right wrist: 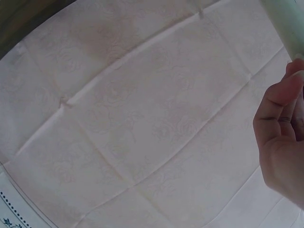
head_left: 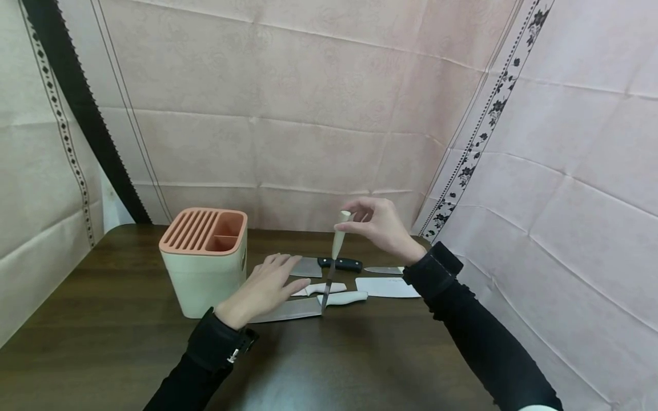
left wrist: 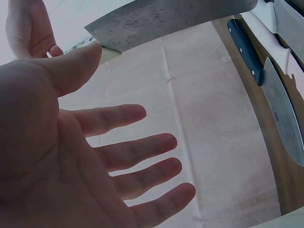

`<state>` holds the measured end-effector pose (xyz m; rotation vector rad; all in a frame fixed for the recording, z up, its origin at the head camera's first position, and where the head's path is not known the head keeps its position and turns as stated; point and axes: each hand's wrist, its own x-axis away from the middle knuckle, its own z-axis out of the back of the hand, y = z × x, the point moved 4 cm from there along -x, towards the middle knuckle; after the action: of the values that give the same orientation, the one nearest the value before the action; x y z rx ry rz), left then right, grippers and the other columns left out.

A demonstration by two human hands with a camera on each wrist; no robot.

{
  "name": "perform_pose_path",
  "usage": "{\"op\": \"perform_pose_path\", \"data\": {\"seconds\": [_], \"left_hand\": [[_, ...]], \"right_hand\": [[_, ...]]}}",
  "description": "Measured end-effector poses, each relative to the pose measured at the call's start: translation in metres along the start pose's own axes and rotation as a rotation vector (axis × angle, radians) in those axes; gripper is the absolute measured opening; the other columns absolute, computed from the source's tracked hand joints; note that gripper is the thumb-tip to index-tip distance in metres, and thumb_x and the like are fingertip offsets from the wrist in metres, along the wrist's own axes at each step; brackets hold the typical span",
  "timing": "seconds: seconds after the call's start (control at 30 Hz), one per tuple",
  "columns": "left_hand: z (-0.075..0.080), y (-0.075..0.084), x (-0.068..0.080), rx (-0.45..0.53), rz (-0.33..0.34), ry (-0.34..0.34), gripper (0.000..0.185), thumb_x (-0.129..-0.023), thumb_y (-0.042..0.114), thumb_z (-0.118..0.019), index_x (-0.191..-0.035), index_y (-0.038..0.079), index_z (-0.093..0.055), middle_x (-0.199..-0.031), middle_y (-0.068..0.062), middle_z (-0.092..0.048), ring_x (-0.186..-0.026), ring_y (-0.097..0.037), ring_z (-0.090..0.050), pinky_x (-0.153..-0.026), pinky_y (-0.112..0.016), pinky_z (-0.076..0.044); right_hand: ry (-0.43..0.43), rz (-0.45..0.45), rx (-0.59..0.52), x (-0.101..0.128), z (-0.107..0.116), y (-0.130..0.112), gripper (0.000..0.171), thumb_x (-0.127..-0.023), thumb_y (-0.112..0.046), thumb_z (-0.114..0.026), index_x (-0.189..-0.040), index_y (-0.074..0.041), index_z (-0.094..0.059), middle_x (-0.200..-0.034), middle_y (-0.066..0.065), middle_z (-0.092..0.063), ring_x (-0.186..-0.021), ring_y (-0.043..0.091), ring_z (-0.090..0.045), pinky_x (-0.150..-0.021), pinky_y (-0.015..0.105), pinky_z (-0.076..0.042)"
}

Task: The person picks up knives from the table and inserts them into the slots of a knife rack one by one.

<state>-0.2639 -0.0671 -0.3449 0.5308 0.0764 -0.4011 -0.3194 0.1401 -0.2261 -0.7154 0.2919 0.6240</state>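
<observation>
The right hand [head_left: 382, 225] pinches the top of a pale-handled knife [head_left: 336, 242] by its fingertips, and the knife hangs upright, blade pointing down, tip just above the other knives in the middle of the tabletop [head_left: 103, 337]. In the right wrist view only the curled fingers [right wrist: 280, 118] and a bit of pale handle show against the pink cloth backdrop [right wrist: 142, 118].

The left hand [head_left: 264, 288] is flat and spread, fingers straight, palm down over the blade of a white-handled knife [head_left: 308, 305] that lies nearest the front edge; whether it presses on the steel or hovers just above, I can't tell. The left wrist view shows the open palm [left wrist: 71, 156] holding nothing.

Behind that, a small white knife [head_left: 321, 289] lies flat, then a black-handled cleaver [head_left: 329, 265] toward the back edge. To the right, a white cleaver [head_left: 385, 287] and another blade [head_left: 382, 270] sit close by the right sleeve [head_left: 462, 319].

Toward the left edge stands the knife block [head_left: 205, 262], cream body, salmon slotted top, just beside the left hand.
</observation>
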Motion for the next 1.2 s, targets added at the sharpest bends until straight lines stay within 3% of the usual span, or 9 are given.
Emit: {"op": "perform_pose_path", "data": {"seconds": [0.33,0.9,1.2], "left_hand": [[0.004,0.006,-0.002,0.034,-0.013,0.009,0.063,-0.097,0.046,-0.051,-0.146,0.008,-0.039,-0.148,-0.017,-0.044,-0.139,-0.037,-0.036,-0.109,-0.062,-0.031],[0.01,0.017,-0.01,0.086,-0.007,-0.022,0.067,-0.097,0.051,-0.049,-0.148,0.009,-0.035,-0.151,-0.016,-0.04,-0.142,-0.035,-0.033,-0.111,-0.063,-0.028],[0.016,0.022,-0.013,0.111,-0.045,0.016,0.067,-0.097,0.05,-0.048,-0.149,0.01,-0.034,-0.15,-0.015,-0.042,-0.14,-0.034,-0.036,-0.11,-0.059,-0.032]], "right_hand": [[-0.024,0.032,-0.006,-0.002,-0.008,-0.006,0.031,-0.077,-0.025,-0.082,-0.103,-0.011,-0.071,-0.08,0.003,-0.069,-0.071,0.015,-0.061,-0.066,0.03,-0.051],[-0.036,0.101,0.006,-0.006,-0.014,-0.023,0.03,-0.077,-0.025,-0.082,-0.103,-0.012,-0.072,-0.085,0.003,-0.067,-0.072,0.013,-0.06,-0.065,0.027,-0.049],[-0.043,0.114,-0.005,-0.007,-0.015,-0.03,0.031,-0.076,-0.025,-0.082,-0.102,-0.011,-0.072,-0.082,0.002,-0.068,-0.071,0.012,-0.06,-0.063,0.025,-0.048]]}}
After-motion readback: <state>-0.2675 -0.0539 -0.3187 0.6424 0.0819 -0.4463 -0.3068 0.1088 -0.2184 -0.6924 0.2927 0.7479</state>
